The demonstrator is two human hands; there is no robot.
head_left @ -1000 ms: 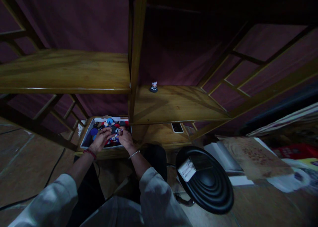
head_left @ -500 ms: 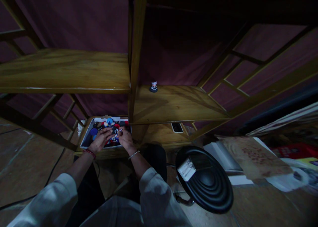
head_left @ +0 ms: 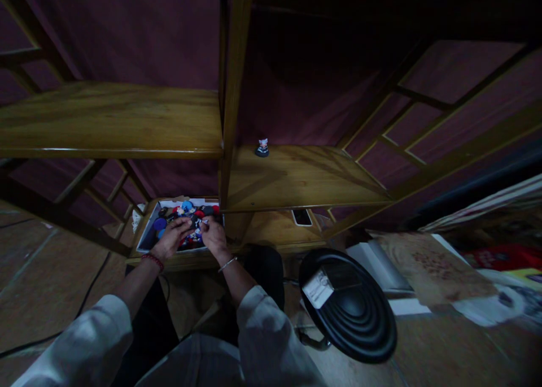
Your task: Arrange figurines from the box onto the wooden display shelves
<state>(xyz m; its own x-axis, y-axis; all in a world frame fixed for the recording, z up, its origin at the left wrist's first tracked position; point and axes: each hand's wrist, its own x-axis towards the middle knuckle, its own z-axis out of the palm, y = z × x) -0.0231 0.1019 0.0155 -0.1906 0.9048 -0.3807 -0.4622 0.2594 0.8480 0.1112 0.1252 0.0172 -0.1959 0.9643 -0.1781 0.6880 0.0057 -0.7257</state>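
Both hands are over a white-rimmed box of small red, blue and dark figurines on the low left shelf. Between my fingertips is a small figurine with a dark base, partly covered by the fingers. My left hand, closed, pinches it from the left. My right hand is closed on its other side, the fingers curled together. A blue round piece lies in the box beside my left hand. Another figurine, pale-headed on a dark base, stands upright on the middle right shelf.
A wooden post divides the shelving, with a higher shelf at left. A phone lies on the low right shelf. By my right knee stands a round black stool with a small box on it. A cable crosses the floor.
My hands stay over the box with the figurine between them; the fingers shift only slightly. Nothing else has visibly moved.
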